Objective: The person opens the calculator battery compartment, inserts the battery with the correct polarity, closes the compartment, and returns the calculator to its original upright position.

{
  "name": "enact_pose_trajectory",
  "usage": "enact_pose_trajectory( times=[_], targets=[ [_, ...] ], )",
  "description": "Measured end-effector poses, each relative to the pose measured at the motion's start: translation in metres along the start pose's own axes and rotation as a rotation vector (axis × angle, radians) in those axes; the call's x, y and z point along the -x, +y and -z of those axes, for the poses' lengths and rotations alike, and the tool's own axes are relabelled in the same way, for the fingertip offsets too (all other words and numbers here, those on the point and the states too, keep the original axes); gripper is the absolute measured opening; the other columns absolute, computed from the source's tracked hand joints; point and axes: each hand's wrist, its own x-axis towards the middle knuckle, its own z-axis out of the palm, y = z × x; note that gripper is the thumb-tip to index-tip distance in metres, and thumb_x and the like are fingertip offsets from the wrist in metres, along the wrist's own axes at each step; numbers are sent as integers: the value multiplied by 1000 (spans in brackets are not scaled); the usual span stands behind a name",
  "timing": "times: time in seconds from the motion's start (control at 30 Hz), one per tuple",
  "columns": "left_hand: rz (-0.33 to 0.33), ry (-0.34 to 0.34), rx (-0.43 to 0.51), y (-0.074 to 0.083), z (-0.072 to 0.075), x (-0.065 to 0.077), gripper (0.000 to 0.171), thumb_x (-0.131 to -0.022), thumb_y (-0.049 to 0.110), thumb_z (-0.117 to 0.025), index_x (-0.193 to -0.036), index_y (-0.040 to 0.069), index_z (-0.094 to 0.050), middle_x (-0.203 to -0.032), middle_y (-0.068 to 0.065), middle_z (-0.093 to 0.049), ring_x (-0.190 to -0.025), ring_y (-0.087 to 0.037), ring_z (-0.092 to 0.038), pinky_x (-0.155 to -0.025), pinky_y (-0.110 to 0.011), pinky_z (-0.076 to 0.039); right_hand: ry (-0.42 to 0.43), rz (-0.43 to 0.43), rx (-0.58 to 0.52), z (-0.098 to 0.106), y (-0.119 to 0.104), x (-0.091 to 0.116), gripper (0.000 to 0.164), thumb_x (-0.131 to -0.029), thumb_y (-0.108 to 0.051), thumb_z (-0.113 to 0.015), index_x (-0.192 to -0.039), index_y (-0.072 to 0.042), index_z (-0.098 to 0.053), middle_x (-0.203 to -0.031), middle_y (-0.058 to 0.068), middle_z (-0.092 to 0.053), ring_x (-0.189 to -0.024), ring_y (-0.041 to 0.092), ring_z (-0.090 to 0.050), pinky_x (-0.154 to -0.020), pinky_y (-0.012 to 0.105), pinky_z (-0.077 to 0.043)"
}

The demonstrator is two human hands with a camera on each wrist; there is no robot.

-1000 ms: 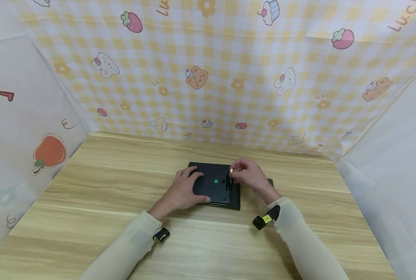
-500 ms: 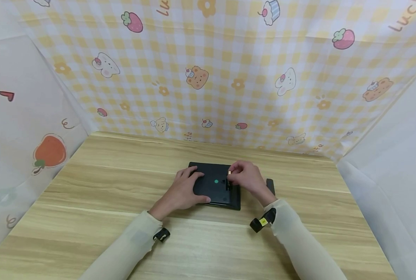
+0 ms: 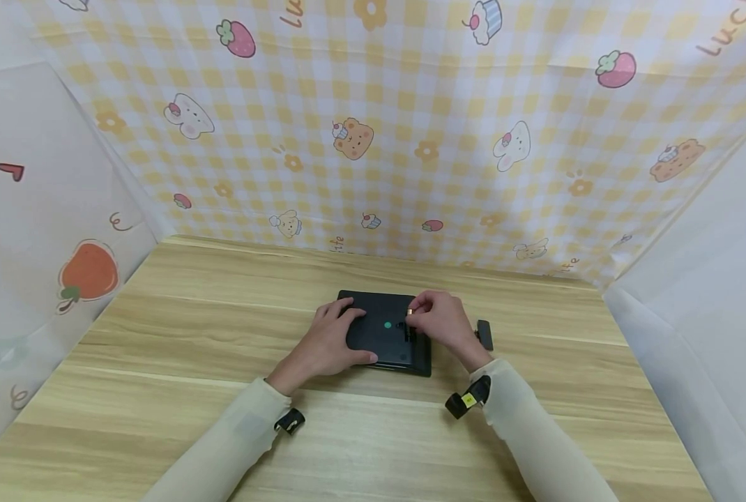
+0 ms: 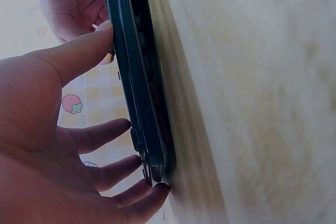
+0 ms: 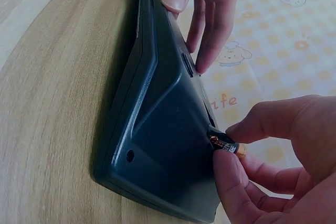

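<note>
A black calculator (image 3: 382, 339) lies face down on the wooden table, its keys glimpsed along the underside in the left wrist view. My left hand (image 3: 328, 343) rests spread over its left part, thumb (image 4: 92, 51) at the near edge and fingertips on the back. With thumb and fingers, my right hand (image 3: 445, 322) pinches a small black-and-copper battery (image 5: 227, 144) at the slot (image 3: 408, 335) in the calculator's back. One end of the battery dips into that slot; the copper end sticks out between the fingertips.
A small dark cover piece (image 3: 484, 335) lies on the table (image 3: 555, 362), just right of my right wrist. A yellow checked cloth (image 3: 385, 181) hangs behind the table, and white sheets (image 3: 40, 209) stand at both sides.
My right hand has shifted slightly left and toward me with the battery, over the slot. More of the dark cover piece shows beside the wrist. The left hand and calculator stay put.
</note>
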Motion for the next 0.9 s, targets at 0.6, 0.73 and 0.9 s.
enact_pose_trajectory(
  times=[0.6, 0.73, 0.9],
  targets=[
    [-6, 5, 4, 0, 0, 0, 81, -92, 40, -92, -157, 4, -58, -175, -22, -32, -159, -48, -26, -121, -64, -36, 14, 88, 103, 2, 1, 2, 11, -103, -15, -74, -106, -7, -80, -85, 0, -75, -68, 14, -69, -64, 32, -55],
    [-4, 5, 6, 0, 0, 0, 81, -92, 40, -91, -157, 5, -58, -175, -22, -32, -159, -48, -26, -121, -64, -37, 30, 104, 106, 3, 4, 1, 10, -102, -16, -77, -105, -7, -80, -87, 1, -75, -71, 15, -69, -66, 32, -56],
    [-3, 0, 4, 0, 0, 0, 82, -92, 41, -91, -157, 5, -57, -175, -22, -31, -159, -47, -26, -121, -63, -37, 47, 142, 118, 4, 9, 1, 11, -101, -17, -80, -101, -7, -76, -88, 3, -74, -73, 16, -67, -67, 34, -55]
  ],
)
